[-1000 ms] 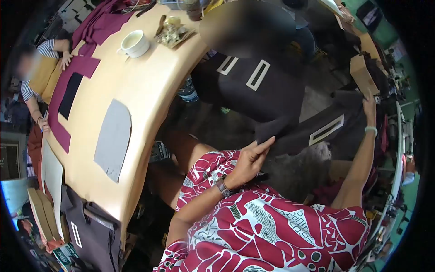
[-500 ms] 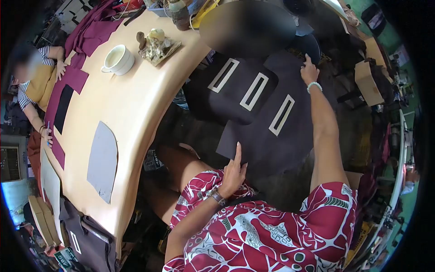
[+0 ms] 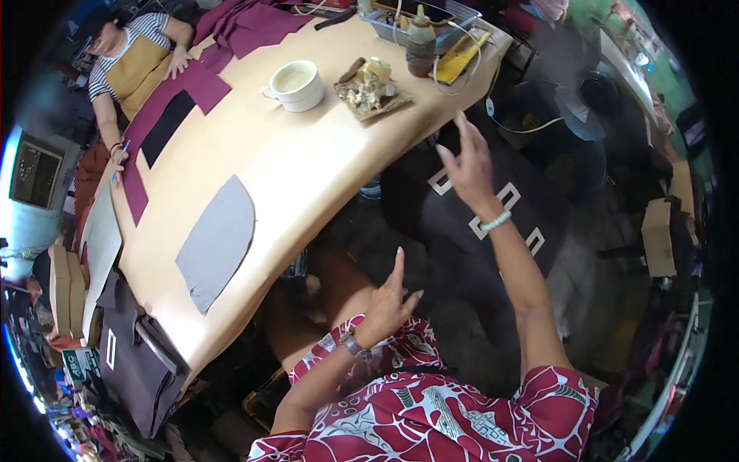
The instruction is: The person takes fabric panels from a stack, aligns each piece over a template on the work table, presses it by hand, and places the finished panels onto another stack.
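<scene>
Left hand [image 3: 387, 302] raised over the lap, forefinger straight up, other fingers loosely curled, holding nothing. Right hand [image 3: 470, 163] lifted higher, just past the table's [image 3: 308, 165] curved edge, fingers spread wide and apart, also holding nothing. White bead bracelet [image 3: 496, 222] on the right wrist, watch [image 3: 351, 343] on the left.

Below and behind the right hand, dark fabric [image 3: 493, 231] with white rectangle marks, stacked on the floor side, beside the table edge and not on the table. Not touching either hand, as far as can be seen. Open gap between the two hands, with dark floor under it.

On the table, near the edge: grey piece [image 3: 217, 240] with one rounded end, lying flat. Further in, white cup [image 3: 296, 85] and a small tray [image 3: 371, 88] of bits, near each other but apart. Bottle [image 3: 421, 42] and yellow tool [image 3: 458, 58] at the far corner. Wide bare tan surface between cup and grey piece.

At the far left end, maroon cloth [image 3: 181, 100] spread flat with a black strip [image 3: 165, 127] on it, and another person [image 3: 135, 61] in a striped sleeve leaning over that edge. Dark bag [image 3: 131, 362] hanging below the near corner.
</scene>
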`<state>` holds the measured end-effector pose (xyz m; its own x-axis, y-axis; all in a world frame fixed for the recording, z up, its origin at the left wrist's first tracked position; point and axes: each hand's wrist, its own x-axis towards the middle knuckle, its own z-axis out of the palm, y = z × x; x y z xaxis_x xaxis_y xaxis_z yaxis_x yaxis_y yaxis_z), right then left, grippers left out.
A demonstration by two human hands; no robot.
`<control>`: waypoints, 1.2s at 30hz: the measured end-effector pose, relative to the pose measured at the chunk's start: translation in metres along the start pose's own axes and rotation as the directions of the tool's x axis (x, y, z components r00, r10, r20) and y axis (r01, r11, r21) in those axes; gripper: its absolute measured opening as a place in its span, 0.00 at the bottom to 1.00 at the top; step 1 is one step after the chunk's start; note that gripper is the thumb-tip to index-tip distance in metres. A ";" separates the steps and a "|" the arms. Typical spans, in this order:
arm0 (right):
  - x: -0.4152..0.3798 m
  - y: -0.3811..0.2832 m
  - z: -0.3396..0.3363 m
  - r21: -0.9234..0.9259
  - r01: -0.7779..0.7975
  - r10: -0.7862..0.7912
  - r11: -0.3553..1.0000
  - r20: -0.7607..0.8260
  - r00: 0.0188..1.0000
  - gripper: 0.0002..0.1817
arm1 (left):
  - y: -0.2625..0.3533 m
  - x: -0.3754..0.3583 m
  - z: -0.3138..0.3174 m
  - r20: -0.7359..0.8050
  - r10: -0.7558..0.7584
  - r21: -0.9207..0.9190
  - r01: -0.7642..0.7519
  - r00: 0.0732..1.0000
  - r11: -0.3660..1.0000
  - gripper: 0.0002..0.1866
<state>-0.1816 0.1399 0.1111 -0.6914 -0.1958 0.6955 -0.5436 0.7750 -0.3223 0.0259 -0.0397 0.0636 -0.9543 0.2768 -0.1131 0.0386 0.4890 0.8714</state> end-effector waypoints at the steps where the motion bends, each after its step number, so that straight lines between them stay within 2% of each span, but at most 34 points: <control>1: 0.019 -0.017 0.018 0.055 0.040 -0.036 0.998 -0.074 0.997 0.38 | 0.003 -0.003 -0.010 -0.040 -0.002 -0.004 0.001 0.999 1.000 0.49; 2: 0.042 -0.039 0.024 0.169 -0.067 0.072 0.983 -0.023 0.997 0.42 | 0.008 -0.002 -0.021 -0.084 0.003 -0.010 -0.004 0.996 1.000 0.48; 3: 0.065 -0.049 0.040 0.202 -0.047 0.067 0.978 -0.097 0.993 0.47 | 0.018 -0.005 -0.033 -0.051 -0.086 -0.068 0.082 0.995 0.994 0.46; 4: 0.086 -0.060 0.050 0.218 -0.220 0.229 0.951 -0.017 0.973 0.51 | 0.019 -0.010 -0.037 -0.092 -0.056 -0.068 0.050 0.994 0.996 0.46; 6: 0.109 -0.049 0.089 0.054 -0.218 0.223 0.975 -0.112 0.968 0.58 | 0.022 -0.020 -0.046 -0.182 0.013 -0.060 -0.024 0.983 0.998 0.45; 7: 0.118 -0.052 0.093 0.036 -0.387 0.386 0.921 0.035 0.922 0.60 | 0.022 -0.026 -0.050 -0.204 0.011 -0.048 -0.021 0.979 0.999 0.44; 8: 0.123 -0.053 0.094 -0.009 -0.540 0.532 0.842 0.180 0.827 0.62 | 0.022 -0.033 -0.054 -0.230 0.015 -0.055 -0.029 0.973 0.998 0.44; 10: 0.119 -0.044 0.102 0.070 -0.512 0.507 0.856 0.079 0.858 0.64 | 0.018 -0.048 -0.064 -0.286 0.008 -0.080 -0.033 0.958 0.996 0.43; 11: 0.117 -0.045 0.096 0.086 -0.515 0.509 0.853 0.086 0.857 0.64 | 0.016 -0.055 -0.070 -0.335 0.020 -0.084 -0.051 0.942 0.995 0.42; 12: 0.117 -0.050 0.082 0.142 -0.574 0.553 0.806 0.163 0.817 0.64 | 0.017 -0.067 -0.077 -0.362 -0.007 -0.114 -0.037 0.932 0.993 0.42; 13: 0.111 -0.051 0.076 0.116 -0.488 0.482 0.865 0.072 0.873 0.63 | 0.018 -0.072 -0.084 -0.385 -0.045 -0.139 -0.010 0.922 0.990 0.42; 14: 0.102 -0.049 0.070 0.278 -0.450 0.433 0.848 0.124 0.893 0.61 | 0.017 -0.075 -0.091 -0.407 -0.081 -0.165 0.014 0.910 0.986 0.42; 15: 0.090 -0.050 0.065 0.438 -0.412 0.379 0.799 0.166 0.910 0.59 | 0.012 -0.080 -0.097 -0.470 -0.038 -0.113 -0.018 0.882 0.993 0.43; 16: 0.083 -0.056 0.062 0.580 -0.377 0.318 0.722 0.205 0.926 0.59 | 0.005 -0.079 -0.104 -0.532 0.006 -0.052 -0.040 0.847 0.998 0.41; 18: 0.074 -0.080 0.057 0.740 -0.407 0.198 0.535 0.358 0.912 0.60 | -0.003 -0.071 -0.121 -0.640 0.120 0.106 -0.067 0.759 0.992 0.40; 19: 0.071 -0.094 0.053 0.792 -0.432 0.132 0.431 0.418 0.899 0.60 | 0.001 -0.067 -0.135 -0.651 0.087 0.108 -0.021 0.754 0.994 0.39; 20: 0.070 -0.103 0.059 0.784 -0.439 0.070 0.438 0.457 0.887 0.61 | -0.002 -0.056 -0.147 -0.696 0.214 0.233 -0.066 0.686 0.970 0.39; 23: 0.079 -0.133 0.078 0.762 -0.454 -0.111 0.463 0.558 0.822 0.61 | 0.004 -0.024 -0.186 -0.718 0.331 0.386 -0.045 0.612 0.921 0.44; 25: 0.090 -0.153 0.083 0.747 -0.452 -0.233 0.488 0.610 0.757 0.61 | -0.002 0.006 -0.206 -0.693 0.401 0.451 -0.074 0.599 0.889 0.46; 26: 0.093 -0.159 0.087 0.718 -0.438 -0.218 0.541 0.623 0.751 0.60 | -0.007 0.018 -0.211 -0.679 0.434 0.481 -0.087 0.593 0.872 0.47; 28: 0.092 -0.162 0.101 0.647 -0.416 -0.174 0.639 0.649 0.741 0.59 | -0.018 0.040 -0.216 -0.623 0.248 0.355 -0.014 0.742 0.935 0.46; 29: 0.094 -0.157 0.104 0.629 -0.513 -0.171 0.584 0.713 0.680 0.55 | -0.023 0.048 -0.216 -0.574 0.151 0.292 0.030 0.805 0.956 0.46; 32: 0.086 -0.130 0.115 0.692 -0.371 -0.107 0.619 0.542 0.833 0.45 | -0.034 0.053 -0.215 -0.583 0.148 0.349 0.081 0.799 0.934 0.44; 33: 0.085 -0.128 0.114 0.629 -0.259 -0.137 0.733 0.509 0.850 0.41 | -0.037 0.054 -0.219 -0.586 0.182 0.321 0.020 0.790 0.947 0.43; 36: 0.079 -0.125 0.114 0.344 0.097 -0.254 0.934 0.449 0.857 0.32 | -0.039 0.059 -0.219 -0.584 0.146 0.367 0.099 0.799 0.925 0.44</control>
<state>-0.2228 -0.0412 0.1332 -0.6677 -0.6346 0.3892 -0.7384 0.4984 -0.4542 -0.0967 -0.2233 0.1278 -0.9296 -0.1902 0.3157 0.0501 0.7834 0.6195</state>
